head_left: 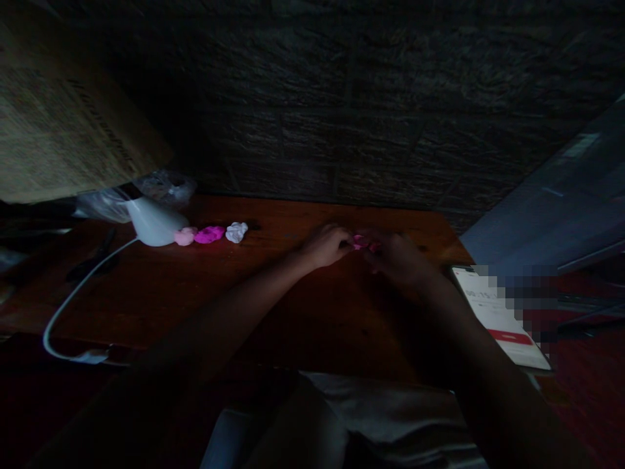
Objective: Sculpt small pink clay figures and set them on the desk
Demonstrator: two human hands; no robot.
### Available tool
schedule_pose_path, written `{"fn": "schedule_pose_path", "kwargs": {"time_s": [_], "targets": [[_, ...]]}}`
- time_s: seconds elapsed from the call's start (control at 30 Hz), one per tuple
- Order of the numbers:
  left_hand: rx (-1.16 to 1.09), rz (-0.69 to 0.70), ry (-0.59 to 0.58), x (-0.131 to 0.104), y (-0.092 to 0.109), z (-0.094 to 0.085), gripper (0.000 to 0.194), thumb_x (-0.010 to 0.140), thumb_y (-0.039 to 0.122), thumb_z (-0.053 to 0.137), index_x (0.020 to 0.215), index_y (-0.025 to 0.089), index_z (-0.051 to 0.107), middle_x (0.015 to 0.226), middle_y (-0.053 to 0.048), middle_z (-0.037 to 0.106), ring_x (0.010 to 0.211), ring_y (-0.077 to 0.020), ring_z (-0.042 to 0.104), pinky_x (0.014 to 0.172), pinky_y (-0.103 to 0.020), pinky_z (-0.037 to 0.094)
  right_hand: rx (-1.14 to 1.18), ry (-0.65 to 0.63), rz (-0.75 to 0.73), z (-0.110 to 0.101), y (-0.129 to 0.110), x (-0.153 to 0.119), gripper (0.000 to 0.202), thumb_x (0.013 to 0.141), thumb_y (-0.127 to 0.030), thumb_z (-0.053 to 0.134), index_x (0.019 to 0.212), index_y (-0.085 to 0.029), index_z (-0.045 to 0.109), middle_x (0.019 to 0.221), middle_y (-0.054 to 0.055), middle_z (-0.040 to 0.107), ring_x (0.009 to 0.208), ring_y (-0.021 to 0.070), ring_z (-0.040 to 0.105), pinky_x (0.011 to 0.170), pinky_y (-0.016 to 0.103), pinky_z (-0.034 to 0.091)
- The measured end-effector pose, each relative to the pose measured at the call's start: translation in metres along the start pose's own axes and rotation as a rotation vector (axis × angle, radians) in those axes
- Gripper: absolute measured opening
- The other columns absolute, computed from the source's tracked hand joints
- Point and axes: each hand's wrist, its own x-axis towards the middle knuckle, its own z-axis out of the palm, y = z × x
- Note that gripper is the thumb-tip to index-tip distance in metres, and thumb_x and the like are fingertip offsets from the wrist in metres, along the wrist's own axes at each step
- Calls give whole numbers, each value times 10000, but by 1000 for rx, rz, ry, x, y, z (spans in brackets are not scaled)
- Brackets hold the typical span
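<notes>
My left hand (330, 245) and my right hand (399, 258) meet over the wooden table. A small piece of pink modelling clay (359, 242) is between their fingertips, partly covered by them. Both hands are closed around it, though dim light blurs the right fingers. To the left, three lumps of clay lie in a row: a light pink lump (185, 236), a magenta lump (209, 234) and a white lump (237, 232).
Beside the light pink lump stands a white cone-shaped base (157, 223) with a white cable (61, 316). Dark scissors (95, 262) lie further left. A lit phone (493, 306) rests at the table's right edge. Behind rises a dark block-patterned wall (312, 104); a printed paper-like sheet (73, 117) hangs upper left.
</notes>
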Motion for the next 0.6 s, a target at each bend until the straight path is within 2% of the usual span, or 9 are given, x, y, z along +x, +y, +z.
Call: {"fn": "schedule_pose_path", "kwargs": {"time_s": [0.17, 0.37, 0.6], "targets": [[-36, 38, 37, -2, -5, 2, 159, 957, 261, 661, 1044, 204, 780, 1086, -76, 791, 1077, -226, 709, 997, -385, 524, 11, 1, 27, -1, 0, 0, 389, 878, -103, 597, 1218, -234, 736, 929, 28, 828, 514, 150, 720, 608, 253, 538], [-23, 36, 24, -3, 0, -1, 154, 945, 243, 676, 1045, 222, 791, 1118, -64, 791, 1107, -239, 705, 1029, -406, 516, 23, 12, 24, -2, -1, 1, 395, 862, -107, 605, 1211, -233, 739, 961, 36, 833, 540, 160, 731, 651, 276, 559], [1, 59, 29, -3, 2, 0, 191, 970, 300, 645, 1081, 254, 794, 1146, -49, 785, 1125, -235, 685, 1043, -411, 502, 46, 155, 43, -10, 2, 2, 302, 885, -218, 612, 1141, -200, 771, 971, 84, 828, 702, 220, 775, 689, 306, 565]]}}
